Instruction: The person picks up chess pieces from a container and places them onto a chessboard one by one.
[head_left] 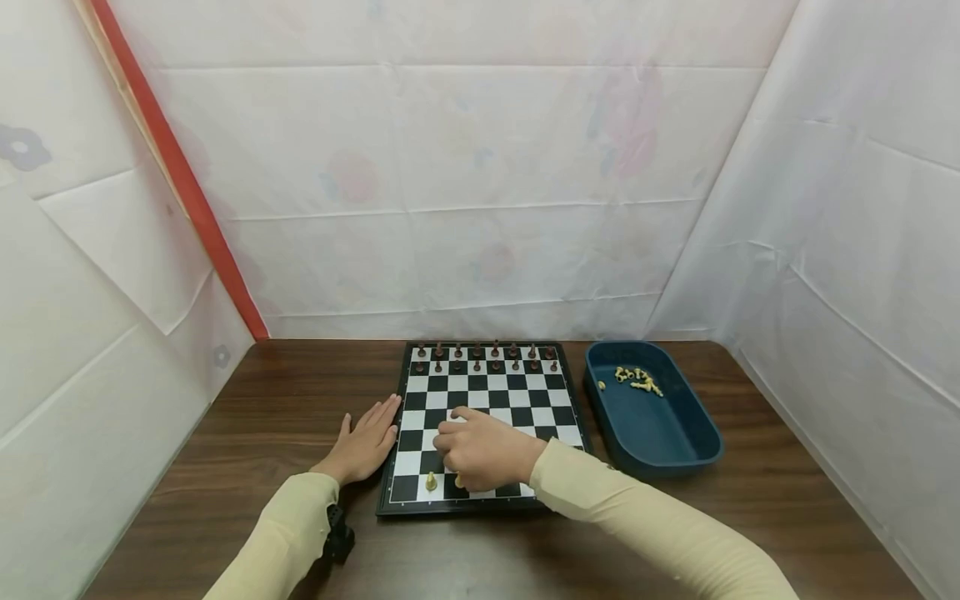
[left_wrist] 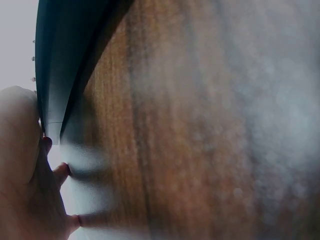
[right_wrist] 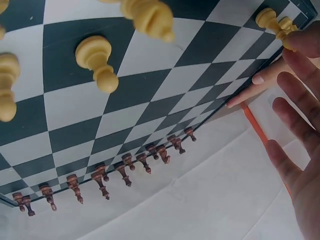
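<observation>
My right hand (head_left: 483, 450) is over the near left part of the chessboard (head_left: 498, 398). Its thumb and forefinger pinch the head of a cream chess piece (right_wrist: 268, 20) standing on the near row. Beside that piece stands a cream bishop-like piece (head_left: 431, 481). The right wrist view shows a cream pawn (right_wrist: 96, 57) and a larger cream piece (right_wrist: 150, 19) upright on the board; in the head view the hand and forearm hide them. Palm down on the table, my left hand (head_left: 362, 446) has straight fingers, the fingertips right at the board's left edge.
Dark red pieces (head_left: 477, 365) stand in two rows along the board's far side. To the right of the board, a blue bin (head_left: 660, 425) holds several cream pieces (head_left: 643, 382) at its far end. Draped white sheeting (head_left: 450, 167) encloses the wooden table (head_left: 315, 375).
</observation>
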